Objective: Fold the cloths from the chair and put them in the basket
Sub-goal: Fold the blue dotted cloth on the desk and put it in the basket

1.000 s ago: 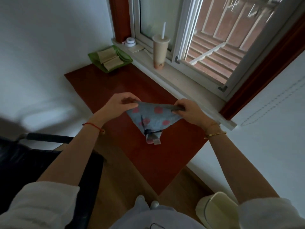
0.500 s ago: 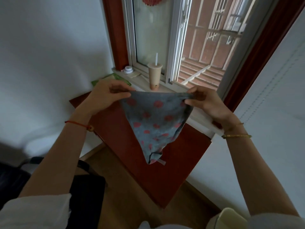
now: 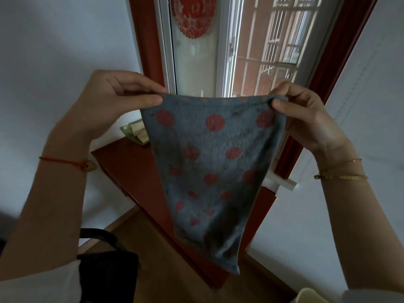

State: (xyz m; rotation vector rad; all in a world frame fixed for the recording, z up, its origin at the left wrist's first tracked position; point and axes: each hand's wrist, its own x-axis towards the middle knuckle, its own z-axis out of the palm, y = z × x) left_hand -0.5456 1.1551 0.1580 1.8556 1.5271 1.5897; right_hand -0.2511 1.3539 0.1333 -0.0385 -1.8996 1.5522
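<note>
Two hands, left hand point(image 3: 113, 99) and right hand point(image 3: 306, 114), pinch the top corners of the dotted cloth point(image 3: 209, 171), holding it high so it hangs flat for folding above the red desk point(image 3: 131, 171).

Cloth point(image 3: 209, 171): grey-blue with red polka dots. Tabletop point(image 3: 135, 171): dark red. Tray point(image 3: 131, 133) at 9 o'clock of cloth: green. Window decoration point(image 3: 193, 16) at 12 o'clock: red lace pattern. Chair point(image 3: 107, 265): black. Floor point(image 3: 166, 270): brown wood.
</note>
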